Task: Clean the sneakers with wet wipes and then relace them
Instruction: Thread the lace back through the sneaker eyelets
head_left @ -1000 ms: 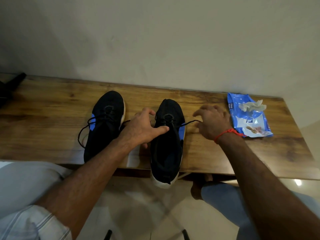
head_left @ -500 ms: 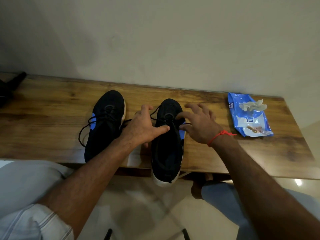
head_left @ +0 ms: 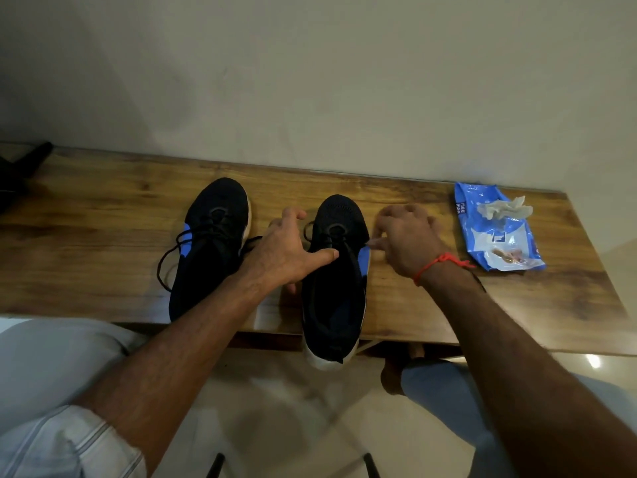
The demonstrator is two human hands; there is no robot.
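Observation:
Two black sneakers with blue side patches and white soles stand toe-to-wall on a wooden bench (head_left: 86, 243). The left sneaker (head_left: 210, 246) has its black lace threaded, with loose loops hanging off its left side. My left hand (head_left: 287, 251) grips the right sneaker (head_left: 336, 305), thumb laid across its tongue and fingers down its left side. My right hand (head_left: 408, 236) sits at that sneaker's right side, by the blue patch. It pinches the black lace (head_left: 355, 248), which runs from the upper eyelets. The right sneaker's heel overhangs the bench's front edge.
A blue wet-wipes pack (head_left: 496, 236) lies at the bench's right end with a crumpled used wipe (head_left: 503, 208) on top. A black object (head_left: 20, 167) sits at the far left. The wall runs right behind the bench. My knees are below the front edge.
My right hand first moved left from a stretched lace onto the right sneaker's eyelets, then drew back to its right side with the lace. My left hand stayed on the sneaker.

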